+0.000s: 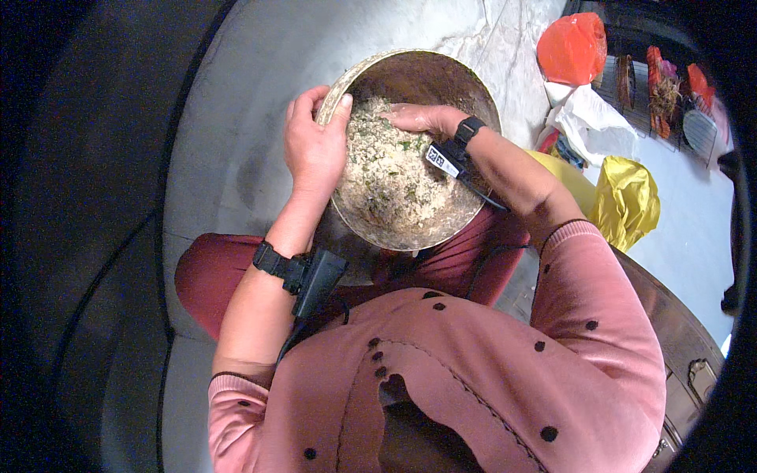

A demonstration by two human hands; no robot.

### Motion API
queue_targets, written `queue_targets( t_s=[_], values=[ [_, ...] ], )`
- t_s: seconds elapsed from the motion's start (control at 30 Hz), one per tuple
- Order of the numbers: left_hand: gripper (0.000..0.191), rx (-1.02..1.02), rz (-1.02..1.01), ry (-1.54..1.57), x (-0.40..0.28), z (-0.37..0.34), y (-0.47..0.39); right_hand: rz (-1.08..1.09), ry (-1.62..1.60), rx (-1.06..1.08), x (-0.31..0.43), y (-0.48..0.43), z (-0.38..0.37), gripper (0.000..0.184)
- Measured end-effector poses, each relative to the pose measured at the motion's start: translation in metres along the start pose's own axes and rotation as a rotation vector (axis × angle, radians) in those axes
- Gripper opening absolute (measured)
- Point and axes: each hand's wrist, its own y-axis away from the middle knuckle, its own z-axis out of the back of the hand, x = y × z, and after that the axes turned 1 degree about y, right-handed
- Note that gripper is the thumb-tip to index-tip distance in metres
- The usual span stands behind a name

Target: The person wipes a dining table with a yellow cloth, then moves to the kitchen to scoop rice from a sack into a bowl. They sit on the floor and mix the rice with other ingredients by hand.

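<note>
A deep round bowl (423,74) with a pale, worn rim and a stained brown inside is tilted above my lap. In it lies a crumbly beige mixture (393,168) flecked with chopped green leaves. My left hand (316,142) grips the bowl's left rim, thumb over the edge and fingers around the outside. Reaching in from the right, my right hand (423,118) touches the upper part of the mixture, and bits of it cling to the fingers. The fingertips are partly hidden, so their grasp is unclear.
Black straps with devices (319,281) and cables sit on both wrists. To the right are a red plastic bag (572,48), a white plastic bag (594,121), a yellow bag (627,201) and a wire rack (641,88) holding things. A dark wooden cabinet (674,337) stands at lower right.
</note>
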Motion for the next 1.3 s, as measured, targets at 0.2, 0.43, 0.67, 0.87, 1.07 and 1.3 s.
queue_targets(
  t_s=[0.2, 0.43, 0.67, 0.87, 1.07, 1.3],
  values=[
    [0.035, -0.003, 0.015, 0.036, 0.0, 0.003, 0.007, -0.08, -0.192, 0.05, -0.021, -0.012, -0.005, 0.058],
    [0.035, -0.024, -0.048, 0.01, 0.0, -0.001, 0.005, -0.078, -0.515, 0.111, -0.021, -0.003, -0.009, 0.05],
    [0.034, -0.018, -0.04, -0.064, -0.003, 0.0, 0.006, -0.004, -0.903, 0.162, -0.037, -0.008, -0.023, 0.042],
    [0.037, 0.014, 0.014, -0.033, -0.001, 0.001, 0.003, 0.228, -0.945, 0.054, 0.02, 0.028, -0.006, 0.044],
    [0.037, 0.005, 0.036, -0.019, 0.003, -0.001, 0.001, 0.241, -0.936, 0.003, 0.07, 0.091, 0.03, 0.042],
    [0.036, 0.016, 0.026, -0.027, 0.006, 0.0, -0.001, 0.222, -0.769, -0.291, 0.098, 0.099, 0.026, 0.036]
  ],
)
